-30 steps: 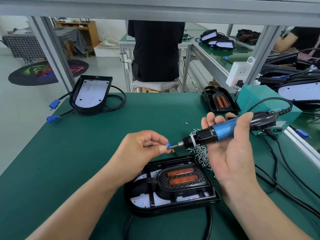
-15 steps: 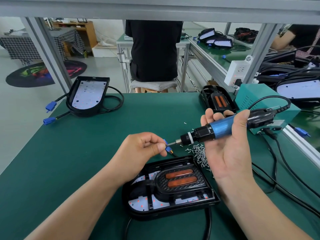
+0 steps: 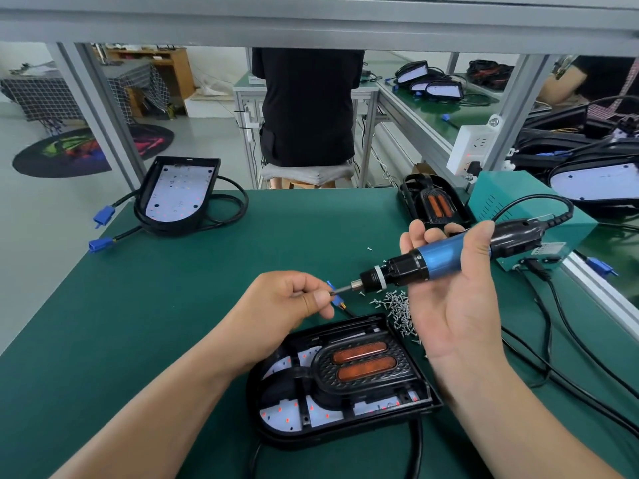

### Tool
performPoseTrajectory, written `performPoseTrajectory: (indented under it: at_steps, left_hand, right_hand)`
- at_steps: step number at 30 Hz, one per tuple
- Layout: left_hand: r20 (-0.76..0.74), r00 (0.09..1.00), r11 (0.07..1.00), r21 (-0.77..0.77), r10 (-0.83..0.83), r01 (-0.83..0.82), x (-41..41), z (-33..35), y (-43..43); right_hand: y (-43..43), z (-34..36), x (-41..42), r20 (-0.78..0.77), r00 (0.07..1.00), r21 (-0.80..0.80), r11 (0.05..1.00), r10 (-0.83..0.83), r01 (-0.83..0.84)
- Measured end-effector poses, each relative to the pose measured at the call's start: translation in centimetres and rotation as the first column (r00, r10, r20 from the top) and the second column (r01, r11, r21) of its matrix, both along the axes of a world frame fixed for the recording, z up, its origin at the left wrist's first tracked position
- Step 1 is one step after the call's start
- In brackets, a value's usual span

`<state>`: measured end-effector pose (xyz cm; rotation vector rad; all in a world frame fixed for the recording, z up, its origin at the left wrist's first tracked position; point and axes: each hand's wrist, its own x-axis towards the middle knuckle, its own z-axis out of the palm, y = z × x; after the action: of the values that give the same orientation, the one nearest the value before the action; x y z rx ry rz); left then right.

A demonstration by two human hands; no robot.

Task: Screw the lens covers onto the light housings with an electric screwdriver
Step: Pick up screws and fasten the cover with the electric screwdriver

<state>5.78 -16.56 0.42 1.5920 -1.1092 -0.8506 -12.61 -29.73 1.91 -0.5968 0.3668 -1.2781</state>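
our right hand [image 3: 456, 305] is wrapped round the blue barrel of the electric screwdriver [image 3: 439, 259], palm up, thumb over the top. the tool lies almost level above the table, its long axis running right to left, cord end to the right and bit [image 3: 342, 289] to the left. at the bit's tip our left hand [image 3: 287, 305] closes thumb and forefinger in a pinch. what they hold is too small to make out; we judge it a screw being seated on the bit. both hands are raised off the work.

the light housing [image 3: 345, 435] lies flat on the green mat [image 3: 138, 323], below the tip and nearer to us. the lens cover [image 3: 359, 368] sits in it, its two amber windows face up. the loose screws [image 3: 397, 305] are heaped just beside the housing's far right corner, under the tool's nose.

as we judge it, the coming move turns on this: the bit points sideways while the cover faces up, so the right hand must swing the tool upright, tip down, before it descends. the left hand is nearer the housing's left side.
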Motion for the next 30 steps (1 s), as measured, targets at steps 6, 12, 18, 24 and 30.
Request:
performPoseTrajectory:
  at_steps: [6, 12, 18, 24, 30]
  left_hand:
    - [0.005, 1.0, 1.0, 0.011, -0.025, 0.025, 0.15, 0.0, 0.19]
    - [0.111, 0.993, 1.0, 0.005, -0.029, 0.028, -0.21, -0.12, 0.14]
    - [0.152, 0.988, 1.0, -0.013, -0.019, 0.021, -0.34, -0.25, 0.15]
    - [0.182, 0.983, 1.0, -0.009, 0.014, -0.012, -0.28, -0.14, 0.25]
    - [0.196, 0.981, 1.0, -0.005, 0.002, -0.001, -0.19, -0.02, 0.26]
  right_hand:
    - [-0.02, -0.12, 0.01, 0.003, 1.0, 0.003, 1.0, 0.005, -0.005]
    - [-0.22, 0.15, -0.2, 0.006, 0.999, -0.058, 0.997, 0.044, -0.043]
    - [-0.13, 0.83, -0.38, 0.027, 0.997, -0.139, 0.988, 0.066, -0.062]
    - [-0.02, 0.52, -0.36, 0.04, 0.998, -0.094, 0.995, 0.048, -0.044]
    - [-0.15, 0.25, -0.38, 0.038, 0.998, -0.056, 0.998, 0.04, -0.038]
